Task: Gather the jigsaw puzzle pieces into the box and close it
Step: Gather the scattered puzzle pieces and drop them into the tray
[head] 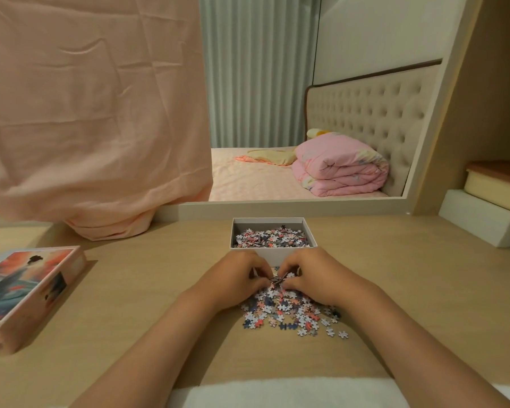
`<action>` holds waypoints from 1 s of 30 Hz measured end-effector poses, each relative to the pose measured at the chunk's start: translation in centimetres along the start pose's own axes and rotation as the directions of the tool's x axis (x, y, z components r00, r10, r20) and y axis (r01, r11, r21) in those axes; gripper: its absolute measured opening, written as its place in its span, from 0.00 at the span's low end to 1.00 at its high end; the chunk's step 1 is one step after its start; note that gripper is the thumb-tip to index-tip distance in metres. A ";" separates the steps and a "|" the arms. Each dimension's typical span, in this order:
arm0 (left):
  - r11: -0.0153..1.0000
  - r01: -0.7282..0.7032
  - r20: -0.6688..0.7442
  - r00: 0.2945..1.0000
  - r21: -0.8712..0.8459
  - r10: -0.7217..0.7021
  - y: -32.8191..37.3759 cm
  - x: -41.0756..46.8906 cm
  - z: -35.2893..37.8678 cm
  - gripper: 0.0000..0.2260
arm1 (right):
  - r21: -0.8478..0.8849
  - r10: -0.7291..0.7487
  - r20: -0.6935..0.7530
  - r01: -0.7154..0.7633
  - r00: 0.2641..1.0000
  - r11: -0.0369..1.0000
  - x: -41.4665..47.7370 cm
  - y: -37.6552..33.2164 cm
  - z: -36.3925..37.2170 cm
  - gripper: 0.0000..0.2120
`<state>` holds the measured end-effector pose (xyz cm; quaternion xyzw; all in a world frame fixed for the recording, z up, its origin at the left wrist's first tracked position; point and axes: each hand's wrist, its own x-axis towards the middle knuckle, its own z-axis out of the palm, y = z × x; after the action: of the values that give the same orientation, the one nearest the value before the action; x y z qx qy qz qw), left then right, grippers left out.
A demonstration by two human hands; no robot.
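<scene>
- The box [273, 257] is found standing open on the worktop [136, 293], at the middle of its far part, with the white front wall facing the person.
- A layer of sorted pieces [271, 238], in pink, white and dark blue, is seen lying inside the box; the floor of the box is largely covered.
- The loose puzzle pieces [290, 315] are spread in a heap on the worktop just in front of the box, thinning out to single pieces at the near right edge.
- The left hand [236, 279] is placed on the far left of the heap, its fingers curled inward and closed on a clump of loose puzzle pieces.
- The right hand [314, 279] is set opposite it, fingers likewise curled and gripping pieces; the fingertips of both hands meet over the heap, just short of the front wall of the box.
- The lid [27, 293], pink-sided with a painted picture on top, is laid on the worktop well apart to the left.
- A pink cloth [86, 113] is draped at the rear left, its lower fold resting on the worktop.
- A bed with a folded pink quilt [340, 169] is noted behind the worktop.
</scene>
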<state>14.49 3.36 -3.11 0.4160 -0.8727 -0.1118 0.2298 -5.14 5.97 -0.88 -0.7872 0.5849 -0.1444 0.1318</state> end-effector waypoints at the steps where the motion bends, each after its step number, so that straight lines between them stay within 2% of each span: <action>1: 0.999 0.002 0.002 1.000 -0.038 -0.002 0.0 0.1 -0.1 0.04 | 0.016 0.006 -0.015 -0.006 1.000 1.000 0.0 0.0 0.0 0.08; 4: 0.985 0.033 -0.008 0.999 -0.172 -0.035 -0.2 0.7 -0.6 0.03 | 0.070 0.007 -0.057 -0.003 0.998 0.998 0.2 0.2 0.2 0.06; 6: 0.969 0.046 -0.037 0.998 -0.243 -0.057 -0.1 1.6 -1.2 0.03 | 0.167 0.012 -0.101 0.005 0.995 0.986 0.5 0.2 0.0 0.04; 9: 0.946 0.038 -0.121 0.989 -0.323 -0.082 -0.2 3.3 -2.7 0.02 | 0.263 0.039 -0.227 0.023 0.973 0.965 1.4 -0.2 -0.9 0.03; 12: 0.930 -0.006 -0.243 0.966 -0.366 -0.089 -0.3 4.7 -3.9 0.02 | 0.283 0.033 -0.316 0.061 0.948 0.957 3.0 -0.7 -2.2 0.04; 16: 0.923 0.027 -0.344 0.924 -0.384 -0.170 -1.3 6.1 -3.5 0.04 | 0.179 0.000 -0.388 0.075 0.922 0.981 5.4 -1.0 -2.8 0.07; 18: 0.940 0.077 -0.322 0.928 -0.333 -0.190 -2.1 6.1 -2.9 0.05 | 0.137 0.007 -0.330 0.041 0.944 0.990 6.4 -0.4 -2.2 0.10; 20: 0.971 0.121 -0.264 0.949 -0.205 -0.174 -3.1 5.8 -2.3 0.07 | 0.052 0.036 -0.209 -0.025 0.977 0.998 7.1 0.5 -1.2 0.12; 22: 0.982 0.143 -0.228 0.959 -0.124 -0.169 -4.0 5.4 -2.2 0.08 | 0.018 0.063 -0.158 -0.061 0.985 0.998 7.2 1.3 -0.3 0.15; 25: 0.990 0.136 -0.221 0.965 -0.046 -0.143 -4.7 5.1 -2.2 0.10 | 0.072 0.015 -0.246 0.003 0.969 0.997 6.7 1.6 -0.4 0.16; 27: 0.996 0.088 -0.167 0.982 0.030 -0.082 -4.4 4.9 -1.8 0.12 | 0.063 -0.048 -0.274 0.067 0.961 0.996 6.0 1.4 -0.6 0.16; 30: 0.994 0.032 -0.084 0.996 0.105 -0.024 -3.8 4.4 -0.9 0.16 | -0.048 -0.093 -0.107 0.088 0.990 0.995 5.0 1.2 -0.2 0.18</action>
<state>15.06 -2.44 -2.39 0.4442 -0.8613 -0.0511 0.2414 -4.86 0.82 -0.76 -0.8066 0.5578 -0.1803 0.0760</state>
